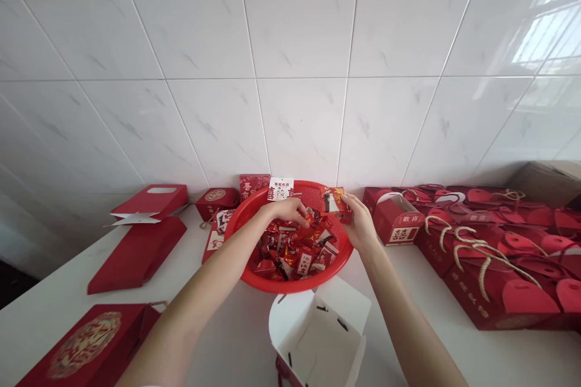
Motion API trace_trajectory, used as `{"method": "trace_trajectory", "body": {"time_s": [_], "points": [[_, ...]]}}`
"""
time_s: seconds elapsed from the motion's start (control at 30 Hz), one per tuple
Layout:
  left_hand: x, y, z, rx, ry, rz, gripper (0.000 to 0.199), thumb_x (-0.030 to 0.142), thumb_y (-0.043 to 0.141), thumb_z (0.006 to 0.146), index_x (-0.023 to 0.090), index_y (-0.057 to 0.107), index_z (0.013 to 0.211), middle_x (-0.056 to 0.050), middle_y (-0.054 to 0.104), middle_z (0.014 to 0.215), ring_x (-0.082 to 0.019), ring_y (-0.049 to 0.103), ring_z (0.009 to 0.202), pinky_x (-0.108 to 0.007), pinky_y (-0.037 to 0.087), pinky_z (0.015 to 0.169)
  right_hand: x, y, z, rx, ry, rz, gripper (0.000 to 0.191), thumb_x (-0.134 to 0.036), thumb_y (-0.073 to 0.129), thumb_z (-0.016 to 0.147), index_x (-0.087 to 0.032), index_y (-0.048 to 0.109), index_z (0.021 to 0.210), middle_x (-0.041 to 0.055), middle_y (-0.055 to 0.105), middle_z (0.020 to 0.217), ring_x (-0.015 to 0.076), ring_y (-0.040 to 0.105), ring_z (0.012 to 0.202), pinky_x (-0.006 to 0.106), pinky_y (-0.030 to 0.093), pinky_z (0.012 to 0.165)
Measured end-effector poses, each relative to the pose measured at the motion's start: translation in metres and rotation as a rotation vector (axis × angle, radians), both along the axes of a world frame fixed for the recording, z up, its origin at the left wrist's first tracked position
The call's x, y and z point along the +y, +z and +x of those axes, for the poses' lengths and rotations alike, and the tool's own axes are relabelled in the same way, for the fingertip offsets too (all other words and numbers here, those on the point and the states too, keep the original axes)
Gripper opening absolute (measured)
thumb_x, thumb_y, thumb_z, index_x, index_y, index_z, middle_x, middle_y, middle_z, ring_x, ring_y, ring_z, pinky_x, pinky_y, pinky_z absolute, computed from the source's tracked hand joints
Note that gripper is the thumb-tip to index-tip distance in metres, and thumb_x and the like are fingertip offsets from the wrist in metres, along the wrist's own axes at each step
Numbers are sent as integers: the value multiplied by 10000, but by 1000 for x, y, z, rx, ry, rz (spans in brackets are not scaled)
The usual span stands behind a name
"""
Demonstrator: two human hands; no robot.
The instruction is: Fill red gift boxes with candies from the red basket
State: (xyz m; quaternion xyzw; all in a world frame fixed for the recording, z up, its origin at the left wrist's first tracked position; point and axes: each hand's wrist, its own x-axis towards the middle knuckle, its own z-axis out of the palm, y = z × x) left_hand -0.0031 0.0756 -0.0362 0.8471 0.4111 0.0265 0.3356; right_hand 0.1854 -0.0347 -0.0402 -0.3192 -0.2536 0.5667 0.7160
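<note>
A red plastic basket [295, 285] with a perforated wall stands against the tiled wall, filled with small wrapped candies [285, 251], mostly red. My left hand [290, 210] reaches over its far side, fingers curled down among the wrappers; what they pinch, if anything, is hidden. At the basket's right rim, my right hand [359, 221] grips a red candy packet [333, 201] printed with a black-and-white picture and yellow lettering. Just in front of the basket, between my forearms, sits an open white-lined box [318, 344] with its flaps spread. Its inside shows dark slots and no candies.
Rows of red gift boxes [494, 266] with rope handles fill the right side. A small open red box [397, 221] stands beside the basket. At left lie a flat red box [136, 254], an opened one [152, 202] and a patterned one [86, 341].
</note>
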Motion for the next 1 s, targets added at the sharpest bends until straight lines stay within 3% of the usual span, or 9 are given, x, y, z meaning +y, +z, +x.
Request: {"method": "trace_trajectory", "body": {"time_s": [0.27,0.53,0.67,0.8,0.9,1.0], "points": [[-7,20,0,-136,-11,-29,350,483,807,592,183,647,509,42,456,511,-116,315,549,-299,214,567,0,1,0,49,6,8,266,-270,870,564,-201,648,692,-12,670,698,147,603,635,253,503,571],[-11,27,-5,-85,-98,-130,317,463,857,573,167,741,566,36,567,507,-113,434,554,-267,298,573,1,-2,2,6,16,18,222,-289,839,621,-200,658,713,2,685,710,166,619,639,273,523,588],[-12,29,-7,-56,-111,-147,288,403,901,514,190,797,675,26,676,625,-163,577,715,-253,379,680,1,-2,2,32,27,10,212,-271,838,621,-190,663,710,2,692,714,154,625,646,250,522,590],[-10,27,-5,-188,-39,-223,271,397,853,586,212,809,778,-9,754,793,-220,637,921,-270,427,820,0,0,1,24,24,7,193,-261,822,635,-197,664,724,-2,692,729,158,629,655,255,519,584],[-9,24,-2,-381,100,-376,255,391,690,713,184,806,807,-54,761,834,-209,643,860,-286,461,767,-1,1,1,23,24,8,207,-263,825,625,-199,653,721,-13,677,712,150,619,640,248,505,564],[-10,26,0,-545,200,-438,252,279,634,704,157,805,842,-70,764,862,-177,630,776,-285,477,716,-1,2,1,17,26,8,240,-264,835,610,-203,645,743,-16,686,743,146,624,645,245,500,566]]}}
